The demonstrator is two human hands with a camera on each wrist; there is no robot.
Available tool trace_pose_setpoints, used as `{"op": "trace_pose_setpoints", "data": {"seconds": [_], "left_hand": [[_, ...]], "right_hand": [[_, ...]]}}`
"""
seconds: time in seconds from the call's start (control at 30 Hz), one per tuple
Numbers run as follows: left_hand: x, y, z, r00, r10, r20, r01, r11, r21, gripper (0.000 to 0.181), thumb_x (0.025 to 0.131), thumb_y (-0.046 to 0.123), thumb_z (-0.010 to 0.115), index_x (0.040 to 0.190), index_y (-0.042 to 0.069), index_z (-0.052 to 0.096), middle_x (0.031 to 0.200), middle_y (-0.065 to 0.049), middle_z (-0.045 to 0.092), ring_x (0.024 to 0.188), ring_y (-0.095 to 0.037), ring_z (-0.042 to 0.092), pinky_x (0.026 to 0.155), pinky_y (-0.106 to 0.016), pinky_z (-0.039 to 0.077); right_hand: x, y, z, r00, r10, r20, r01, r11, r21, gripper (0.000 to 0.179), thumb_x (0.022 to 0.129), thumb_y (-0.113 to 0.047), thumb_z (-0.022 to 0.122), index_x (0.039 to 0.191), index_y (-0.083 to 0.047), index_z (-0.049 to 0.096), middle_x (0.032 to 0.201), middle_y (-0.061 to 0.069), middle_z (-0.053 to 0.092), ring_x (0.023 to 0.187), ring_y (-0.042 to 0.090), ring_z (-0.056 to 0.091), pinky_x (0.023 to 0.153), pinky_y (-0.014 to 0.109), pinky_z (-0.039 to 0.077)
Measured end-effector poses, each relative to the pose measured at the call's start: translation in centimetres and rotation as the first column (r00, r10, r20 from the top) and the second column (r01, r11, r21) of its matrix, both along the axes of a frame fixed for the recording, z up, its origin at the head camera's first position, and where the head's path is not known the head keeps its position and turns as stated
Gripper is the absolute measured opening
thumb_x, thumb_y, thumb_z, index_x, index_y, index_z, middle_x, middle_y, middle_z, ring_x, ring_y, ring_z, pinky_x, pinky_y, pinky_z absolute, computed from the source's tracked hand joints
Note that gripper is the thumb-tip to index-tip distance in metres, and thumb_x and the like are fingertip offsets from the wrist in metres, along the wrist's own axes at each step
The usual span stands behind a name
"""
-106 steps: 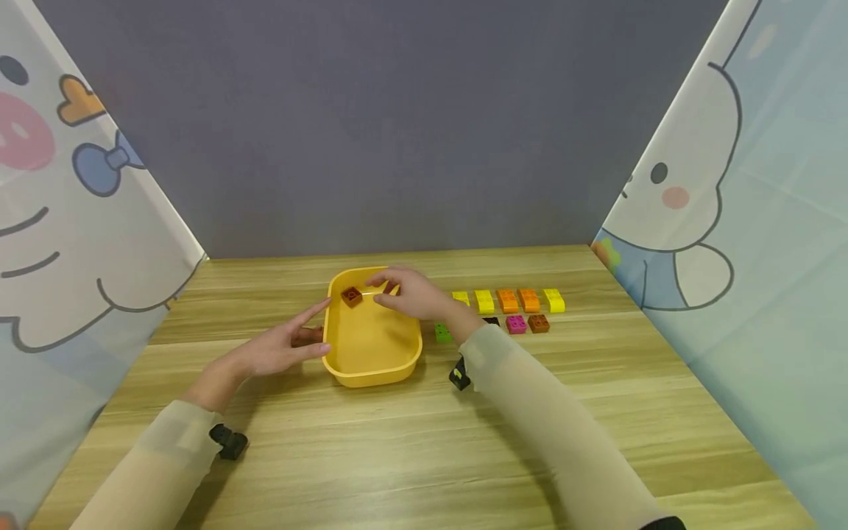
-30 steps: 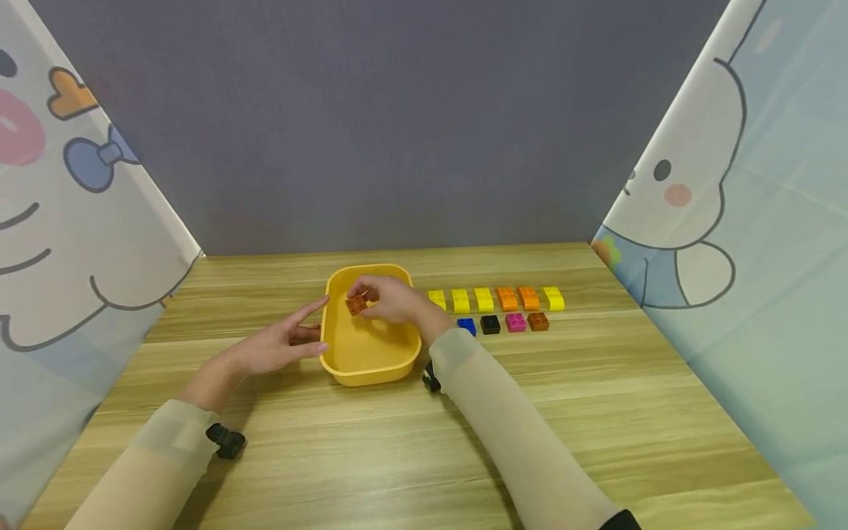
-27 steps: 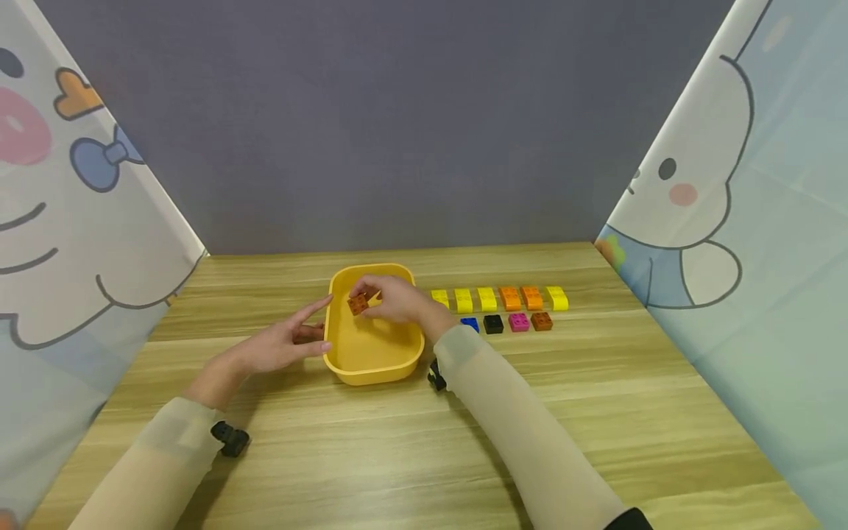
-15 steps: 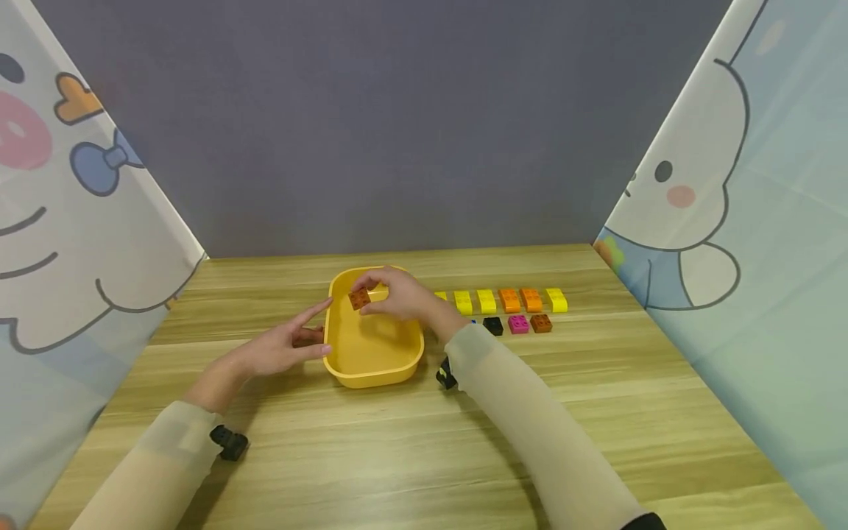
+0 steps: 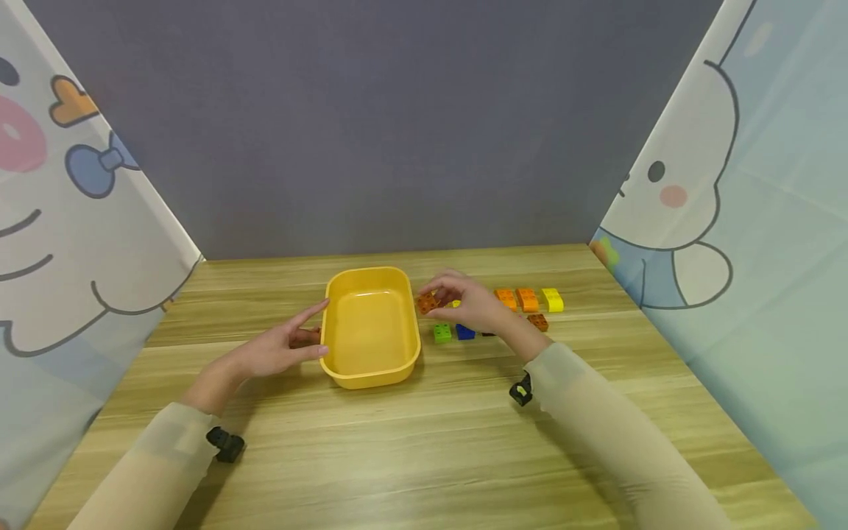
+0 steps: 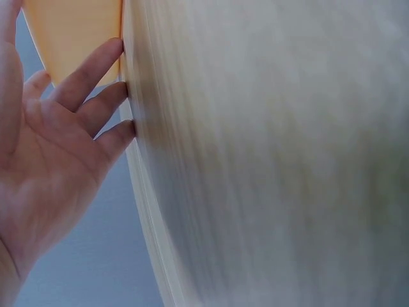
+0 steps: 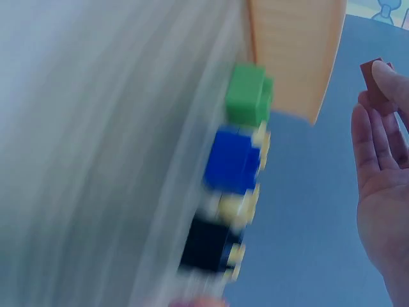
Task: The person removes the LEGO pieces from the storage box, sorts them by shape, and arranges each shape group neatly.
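A small brown toy building block [image 5: 427, 302] is pinched between the thumb and fingers of my right hand [image 5: 475, 303], just past the right rim of the yellow bin [image 5: 371, 335]. In the right wrist view the same brown block [image 7: 376, 83] is up off the table, higher than the row of blocks. My left hand [image 5: 274, 350] has its fingers spread along the bin's left side, with the index finger and thumb at the rim. The left wrist view shows the left hand's [image 6: 61, 141] other fingers reaching down beside the bin's wall [image 6: 77, 32].
Right of the bin, a front row holds a green block [image 5: 442, 333], a blue block [image 5: 466, 333] and another brown block [image 5: 538, 322]. Orange blocks [image 5: 527, 299] and a yellow block [image 5: 552, 299] line the back row. My right hand hides several blocks. A grey panel [image 5: 397, 147] rises behind.
The brown block lay in the bin at first; my right hand pinched it there, then carried it up and right over the rim. My left hand has stayed at the bin.
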State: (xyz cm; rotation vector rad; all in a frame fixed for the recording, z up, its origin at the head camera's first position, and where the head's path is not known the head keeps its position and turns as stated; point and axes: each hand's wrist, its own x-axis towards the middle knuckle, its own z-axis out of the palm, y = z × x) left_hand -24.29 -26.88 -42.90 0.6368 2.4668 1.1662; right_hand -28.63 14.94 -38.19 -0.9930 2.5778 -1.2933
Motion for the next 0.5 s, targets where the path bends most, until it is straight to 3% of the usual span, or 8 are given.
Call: {"op": "trace_pose_setpoints", "data": {"seconds": [0.1,0.17,0.27,0.4,0.5], "left_hand": [[0.2,0.1,0.2,1.000,0.014,0.005,-0.014,1.000,-0.011,0.096,0.109,0.039,0.071,0.179,0.025,0.007,0.156,-0.031,0.059,0.145,-0.050,0.059,0.112,-0.064,0.054],[0.2,0.1,0.2,1.000,0.016,0.007,-0.016,1.000,-0.017,0.096,0.109,0.040,0.071,0.179,0.026,0.007,0.157,-0.032,0.059,0.146,-0.050,0.058,0.112,-0.063,0.055],[0.2,0.1,0.3,1.000,0.018,0.013,-0.017,1.000,-0.014,0.096,0.109,0.039,0.071,0.179,0.028,0.007,0.157,-0.031,0.059,0.146,-0.049,0.058,0.112,-0.063,0.055],[0.1,0.1,0.2,1.000,0.020,0.010,-0.020,1.000,-0.012,0.095,0.109,0.038,0.072,0.179,0.029,0.008,0.156,-0.030,0.060,0.145,-0.049,0.059,0.113,-0.063,0.054],[0.0,0.1,0.0,1.000,0.015,0.003,-0.014,1.000,-0.012,0.095,0.109,0.037,0.071,0.179,0.027,0.007,0.155,-0.031,0.060,0.145,-0.049,0.059,0.113,-0.064,0.054]], "right_hand": [[0.7,2.5,-0.1,0.999,-0.031,0.029,0.031,0.999,-0.016,0.044,0.098,-0.011,0.084,0.140,-0.007,0.071,0.133,0.010,0.069,0.113,0.026,0.072,0.105,0.055,0.060],[1.2,4.3,-0.3,0.997,-0.069,0.047,0.069,0.997,-0.016,0.045,0.098,-0.012,0.085,0.141,-0.007,0.070,0.131,0.010,0.072,0.114,0.025,0.073,0.102,0.050,0.062],[1.8,7.0,-0.4,0.989,-0.132,0.069,0.133,0.991,-0.010,0.044,0.098,-0.014,0.085,0.139,-0.008,0.071,0.126,0.013,0.076,0.109,0.024,0.075,0.083,0.039,0.065],[2.5,10.3,-0.5,0.982,-0.169,0.078,0.172,0.984,-0.034,0.042,0.098,-0.009,0.084,0.138,-0.005,0.072,0.128,0.022,0.076,0.108,0.026,0.077,0.073,0.029,0.064],[2.8,12.7,-0.7,0.980,-0.190,0.050,0.193,0.980,-0.047,0.041,0.099,-0.003,0.081,0.138,0.000,0.070,0.135,0.027,0.071,0.110,0.018,0.077,0.082,0.023,0.064]]}}
